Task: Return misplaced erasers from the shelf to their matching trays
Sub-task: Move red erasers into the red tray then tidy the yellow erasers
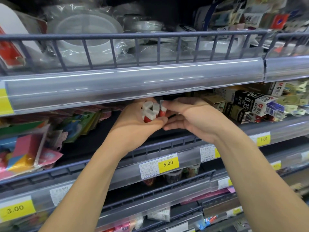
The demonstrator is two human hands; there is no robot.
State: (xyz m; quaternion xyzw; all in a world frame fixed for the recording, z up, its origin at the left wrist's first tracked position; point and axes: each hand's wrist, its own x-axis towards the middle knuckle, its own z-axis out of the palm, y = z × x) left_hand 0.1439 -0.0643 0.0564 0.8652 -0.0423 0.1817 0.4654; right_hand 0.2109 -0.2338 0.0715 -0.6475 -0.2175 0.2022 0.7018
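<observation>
Both my hands reach into the second shelf [167, 141], under the upper shelf's price rail. My left hand [133, 124] is cupped palm up around a bunch of several red-and-white erasers [149, 112], its fingers curled about them. My right hand [189, 118] meets it from the right and pinches one more red-and-white eraser [162, 110] at the edge of the bunch. The shelf floor behind my hands is dark, and no tray shows there.
Small boxes of pencil leads and erasers [247, 104] crowd the shelf to the right. Colourful paper packs [33, 144] fill the left side. The upper shelf's wire fence [133, 47] holds plastic-wrapped containers. Price tags [168, 163] line the lower rails.
</observation>
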